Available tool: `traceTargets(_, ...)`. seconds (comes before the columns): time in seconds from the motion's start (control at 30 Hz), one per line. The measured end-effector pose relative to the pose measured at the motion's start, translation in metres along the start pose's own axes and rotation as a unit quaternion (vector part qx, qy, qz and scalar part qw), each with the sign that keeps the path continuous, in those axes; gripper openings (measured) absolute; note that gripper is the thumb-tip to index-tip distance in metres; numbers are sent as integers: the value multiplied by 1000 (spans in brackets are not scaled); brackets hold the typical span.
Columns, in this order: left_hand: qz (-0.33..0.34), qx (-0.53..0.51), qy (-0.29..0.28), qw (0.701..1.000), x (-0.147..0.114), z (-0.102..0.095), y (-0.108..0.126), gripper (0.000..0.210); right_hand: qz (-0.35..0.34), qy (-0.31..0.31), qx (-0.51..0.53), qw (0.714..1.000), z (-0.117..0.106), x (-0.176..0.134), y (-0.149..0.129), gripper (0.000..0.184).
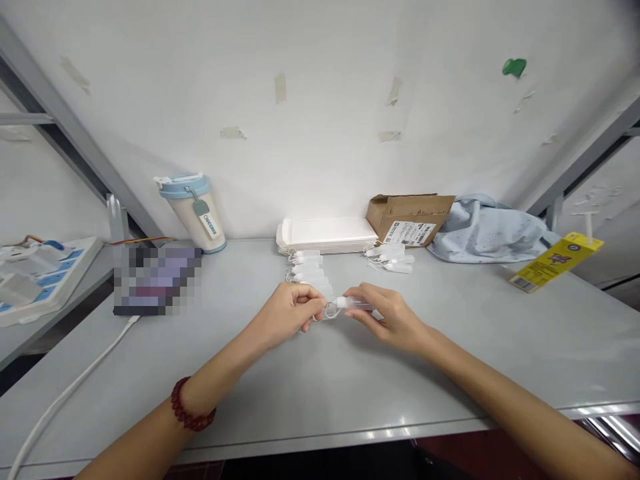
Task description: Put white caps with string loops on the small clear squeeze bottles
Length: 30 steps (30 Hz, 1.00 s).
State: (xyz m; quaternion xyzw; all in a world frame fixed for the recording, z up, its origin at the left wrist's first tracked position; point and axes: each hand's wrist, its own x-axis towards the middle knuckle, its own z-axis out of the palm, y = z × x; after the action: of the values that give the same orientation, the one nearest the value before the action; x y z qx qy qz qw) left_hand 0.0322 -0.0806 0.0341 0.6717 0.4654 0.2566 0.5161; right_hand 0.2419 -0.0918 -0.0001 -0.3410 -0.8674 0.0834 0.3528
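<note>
My right hand [393,315] grips a small translucent tube [355,303] with a white cap, held level with the cap pointing left. A thin looped cord trails from the cap toward my left hand [287,312], whose thumb and forefinger pinch the cord's end. Just behind my left hand lies a row of similar tubes [307,269], their cords on the left; my fingers partly cover the row. Farther right, a small heap of the same tubes [393,257] rests near the cardboard box.
Along the wall stand a stack of white trays [330,233], an open cardboard box [410,217] and a light blue cloth [487,230]. A tumbler [195,217] and a charging phone [163,280] are left. A yellow drink carton [555,261] with a straw stands right.
</note>
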Motion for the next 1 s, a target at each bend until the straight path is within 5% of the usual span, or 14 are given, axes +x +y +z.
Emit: traceTargets(1.0, 5, -9, -40, 999, 0, -9, 2, 32, -33, -6, -35, 999, 1, 0, 1, 19)
